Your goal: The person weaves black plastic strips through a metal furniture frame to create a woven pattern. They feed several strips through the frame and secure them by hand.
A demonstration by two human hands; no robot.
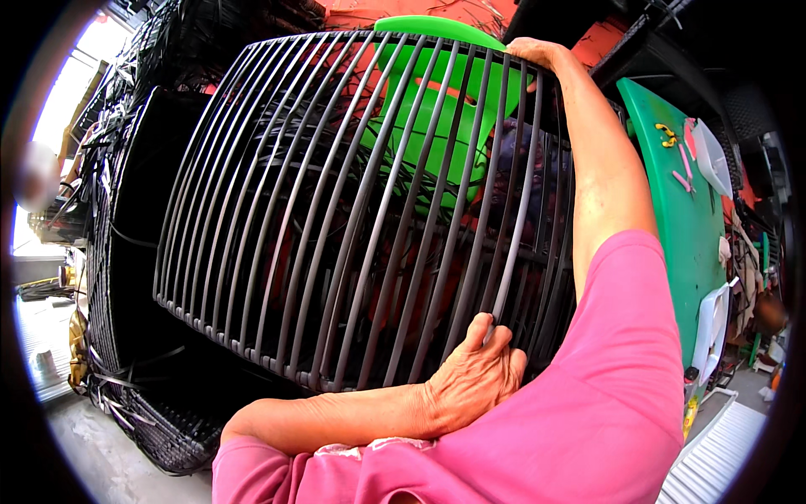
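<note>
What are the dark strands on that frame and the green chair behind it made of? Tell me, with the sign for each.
Dark strands: look like synthetic rattan or plastic cord, smooth and semi-gloss, with light streaks along each; uncertain. Green chair: moulded plastic by its uniform bright colour and glossy rounded edges.

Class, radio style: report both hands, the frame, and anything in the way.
Left hand grips a strand at the frame's lower edge. Right hand holds its top rim. Green chair behind; nothing blocking.

One head-worn fisheye view looks down, close upon the slatted frame (353,210).
</note>
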